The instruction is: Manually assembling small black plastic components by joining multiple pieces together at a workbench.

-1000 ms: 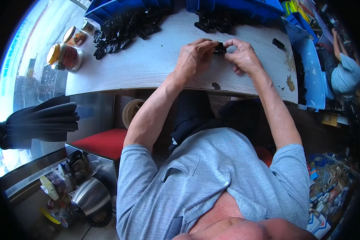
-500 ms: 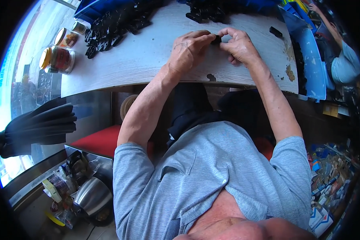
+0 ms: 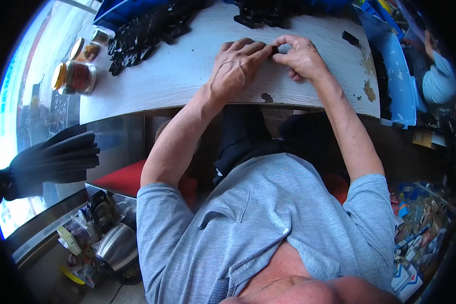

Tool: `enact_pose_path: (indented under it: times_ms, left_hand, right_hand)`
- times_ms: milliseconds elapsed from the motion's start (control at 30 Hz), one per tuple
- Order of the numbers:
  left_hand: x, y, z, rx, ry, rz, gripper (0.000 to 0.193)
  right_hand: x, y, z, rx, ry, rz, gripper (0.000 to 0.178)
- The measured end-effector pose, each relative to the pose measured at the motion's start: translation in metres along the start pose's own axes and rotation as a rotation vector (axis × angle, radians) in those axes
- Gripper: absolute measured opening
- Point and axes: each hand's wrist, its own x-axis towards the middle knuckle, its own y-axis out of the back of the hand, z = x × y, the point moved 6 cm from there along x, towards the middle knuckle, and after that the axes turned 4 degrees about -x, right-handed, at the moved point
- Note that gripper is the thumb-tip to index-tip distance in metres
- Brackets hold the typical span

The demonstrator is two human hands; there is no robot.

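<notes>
Over the white tabletop, a small black plastic part (image 3: 275, 50) shows between my hands, mostly covered by fingers. My right hand (image 3: 303, 58) pinches it between thumb and curved forefinger, the other fingers curled beneath. From the other side my left hand (image 3: 240, 65) meets it with its fingertips, back of the hand up and fingers close together; its thumb is hidden. A heap of black plastic parts (image 3: 149, 33) lies at the far left of the table and another pile (image 3: 261, 14) at the far middle. One single black piece (image 3: 350, 38) rests apart at the right.
Lidded jars (image 3: 75, 77) line the table's left edge. Blue bins (image 3: 397, 76) stand beyond the right edge, with another person's arm (image 3: 437, 76) past them. A metal kettle (image 3: 117, 248) sits among clutter at lower left. The worn table (image 3: 187, 86) has chipped patches.
My left hand has turned flatter, and its forearm has swung outward to the left. Less of the black part shows now. My right hand has barely moved.
</notes>
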Motion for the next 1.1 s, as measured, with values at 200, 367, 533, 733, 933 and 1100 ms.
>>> enact_pose_path:
  times_ms: [200,367,533,733,933,1100]
  left_hand:
    - [-0.001,-0.003,0.001,-0.019,0.041,-0.058,0.044]
    - [-0.031,0.05,-0.065,0.041,0.369,0.48,0.035]
    - [-0.058,0.086,-0.121,0.438,0.624,0.347,0.025]
    - [-0.068,0.078,-0.133,0.386,0.597,0.287,0.023]
    - [-0.07,0.083,-0.14,0.498,0.544,0.352,0.019]
    - [-0.062,0.081,-0.111,0.465,0.499,0.323,0.023]
  right_hand:
    - [-0.001,0.0,-0.006,-0.007,-0.025,-0.043,0.031]
    - [-0.004,0.005,-0.003,0.076,0.0,-0.011,0.036]
    - [0.0,0.008,0.005,0.17,-0.028,0.017,0.036]
    - [-0.002,0.032,0.026,0.424,-0.091,0.08,0.044]
    - [0.016,0.091,0.079,0.578,-0.182,0.286,0.041]
    - [0.017,0.148,0.118,0.607,-0.254,0.571,0.031]
